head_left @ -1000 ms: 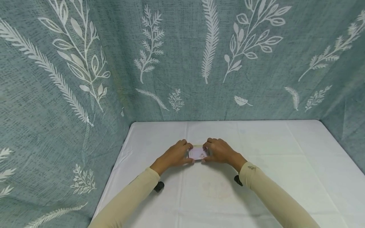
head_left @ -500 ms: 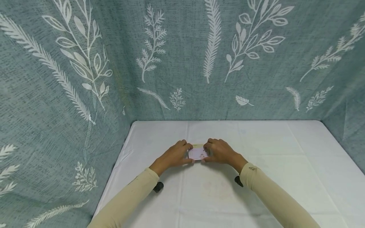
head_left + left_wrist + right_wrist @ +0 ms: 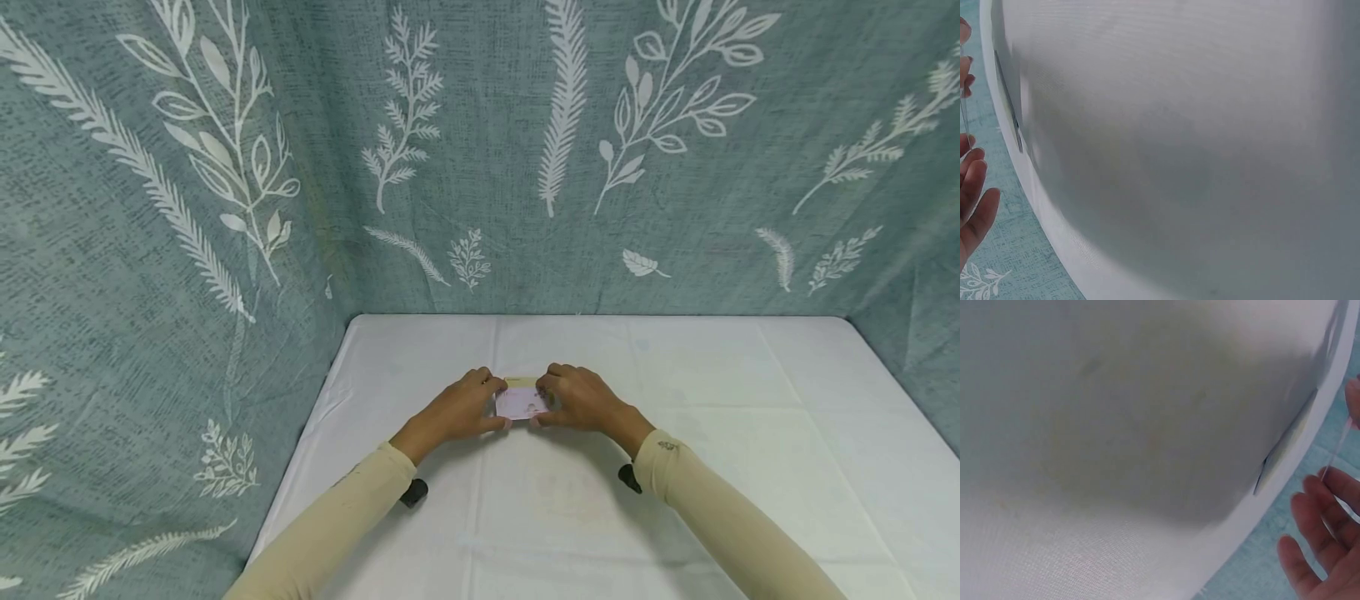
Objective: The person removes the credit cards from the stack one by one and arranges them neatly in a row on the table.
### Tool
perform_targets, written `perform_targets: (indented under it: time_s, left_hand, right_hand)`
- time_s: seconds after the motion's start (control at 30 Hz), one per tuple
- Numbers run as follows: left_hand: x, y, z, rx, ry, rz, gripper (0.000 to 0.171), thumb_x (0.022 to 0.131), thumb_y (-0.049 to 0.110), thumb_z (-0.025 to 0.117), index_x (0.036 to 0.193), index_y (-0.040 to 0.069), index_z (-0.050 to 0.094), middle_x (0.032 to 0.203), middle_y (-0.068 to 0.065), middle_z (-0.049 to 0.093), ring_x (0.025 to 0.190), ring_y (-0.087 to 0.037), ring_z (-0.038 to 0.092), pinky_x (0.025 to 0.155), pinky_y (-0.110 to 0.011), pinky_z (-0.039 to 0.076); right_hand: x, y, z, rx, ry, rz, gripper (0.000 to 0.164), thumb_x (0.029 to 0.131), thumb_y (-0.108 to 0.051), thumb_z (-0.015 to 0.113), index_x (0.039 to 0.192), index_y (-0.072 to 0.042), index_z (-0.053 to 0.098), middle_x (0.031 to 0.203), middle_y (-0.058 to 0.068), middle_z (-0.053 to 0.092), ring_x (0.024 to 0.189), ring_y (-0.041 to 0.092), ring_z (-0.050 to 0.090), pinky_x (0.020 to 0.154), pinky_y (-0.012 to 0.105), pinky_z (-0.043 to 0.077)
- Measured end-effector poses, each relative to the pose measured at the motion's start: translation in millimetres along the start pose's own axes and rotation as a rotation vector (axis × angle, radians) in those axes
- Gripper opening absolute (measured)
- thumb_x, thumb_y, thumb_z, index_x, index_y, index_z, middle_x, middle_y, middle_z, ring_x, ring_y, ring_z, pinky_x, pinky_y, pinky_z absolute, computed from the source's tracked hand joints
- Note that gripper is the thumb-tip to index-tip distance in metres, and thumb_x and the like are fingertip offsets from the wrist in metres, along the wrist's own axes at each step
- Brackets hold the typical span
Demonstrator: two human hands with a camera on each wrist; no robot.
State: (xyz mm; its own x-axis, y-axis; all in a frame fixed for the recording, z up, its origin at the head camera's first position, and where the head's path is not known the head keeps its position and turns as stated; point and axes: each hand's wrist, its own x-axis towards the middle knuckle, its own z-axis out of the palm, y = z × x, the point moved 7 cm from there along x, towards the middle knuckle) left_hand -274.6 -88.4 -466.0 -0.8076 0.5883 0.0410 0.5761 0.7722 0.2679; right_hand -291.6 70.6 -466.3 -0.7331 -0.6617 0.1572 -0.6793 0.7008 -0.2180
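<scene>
Thin pale card [image 3: 521, 405], held up off a white table [image 3: 712, 433] by two hands.
It's pinched at the left end by the left hand [image 3: 467, 406], at the right end by the right hand [image 3: 581, 400], so they're a bit apart, over the table's far half. Some flat yellowish thing [image 3: 1284, 452] can be seen lying underneath.

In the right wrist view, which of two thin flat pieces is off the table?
The rightmost piece, held between the left hand and right hand; the other piece rests on the white cloth.
</scene>
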Motion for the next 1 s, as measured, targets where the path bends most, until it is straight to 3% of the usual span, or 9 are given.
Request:
perform_targets:
  time_s: [0.7,1.0]
  left_hand:
    - [-10.0,0.3,-0.5,-0.027,0.039,0.015,0.056,0.09,0.04,0.075,0.133,0.007,0.06,0.12,-0.007,0.057,0.102,-0.018,0.055,0.085,-0.035,0.051]
    - [-16.0,1.8,-0.3,0.006,0.07,0.038,0.054,0.088,0.042,0.077,0.127,0.008,0.061,0.114,-0.005,0.058,0.097,-0.016,0.054,0.082,-0.033,0.051]
  right_hand:
    - [-5,-6,-4,0.0,0.007,0.017,0.052,0.078,-0.049,0.084,0.111,-0.011,0.072,0.099,0.0,0.065,0.078,0.012,0.057,0.07,0.033,0.051]
    - [-8,-11,-5,0.015,0.017,-0.018,0.054,0.076,-0.045,0.086,0.113,-0.01,0.071,0.098,-0.001,0.065,0.08,0.01,0.058,0.067,0.029,0.05]
